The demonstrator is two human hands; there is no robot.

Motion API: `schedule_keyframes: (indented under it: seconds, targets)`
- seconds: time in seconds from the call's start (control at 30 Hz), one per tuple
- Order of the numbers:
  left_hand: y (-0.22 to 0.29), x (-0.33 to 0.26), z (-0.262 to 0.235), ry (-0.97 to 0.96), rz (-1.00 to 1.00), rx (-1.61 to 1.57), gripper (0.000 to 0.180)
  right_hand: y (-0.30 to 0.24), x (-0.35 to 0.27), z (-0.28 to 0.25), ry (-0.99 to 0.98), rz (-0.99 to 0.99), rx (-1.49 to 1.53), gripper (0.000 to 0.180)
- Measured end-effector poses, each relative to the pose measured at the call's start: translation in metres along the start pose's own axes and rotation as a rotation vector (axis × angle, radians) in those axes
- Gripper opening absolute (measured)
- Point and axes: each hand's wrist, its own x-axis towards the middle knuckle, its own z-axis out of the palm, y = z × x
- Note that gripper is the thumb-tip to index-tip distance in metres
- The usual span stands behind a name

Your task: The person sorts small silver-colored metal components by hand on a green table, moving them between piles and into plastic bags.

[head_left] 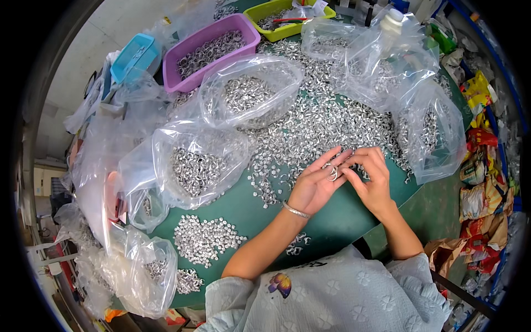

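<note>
Over the front of the green table (326, 218), my left hand (316, 187) is turned palm up. A small curved silver metal piece (332, 173) lies against its fingers, which are partly curled. Coming from the right, my right hand (371, 176) has its thumb and fingertips drawn together at that piece, touching the left fingers. Whether the right fingertips hold another piece is too small to see. Just beyond both hands spreads a large loose heap of similar silver pieces (326, 122). A few pieces (298, 243) lie near my left forearm.
Open clear plastic bags of pieces (202, 166) stand on the left, near a pile of small roundish silver parts (204, 240). At the back are purple (173, 66), yellow-green (265, 33) and blue tubs (133, 58). More bags (434, 138) and a white bottle (391, 21) are on the right.
</note>
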Motion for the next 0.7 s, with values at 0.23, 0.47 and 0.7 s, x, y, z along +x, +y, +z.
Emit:
schedule_keyframes:
  seconds: [0.23,0.47,0.7]
  targets:
    - [-0.002,0.004,0.006,0.021,0.053,-0.021,0.056,0.002,-0.002,0.007,-0.064,0.036,-0.062,0.012]
    - [-0.003,0.006,0.009,0.096,0.085,-0.101,0.045,-0.012,-0.005,0.012,-0.035,0.137,-0.095,0.013]
    - [-0.006,0.005,0.007,0.117,0.069,-0.1,0.039,-0.005,-0.005,0.012,0.007,0.16,-0.11,0.012]
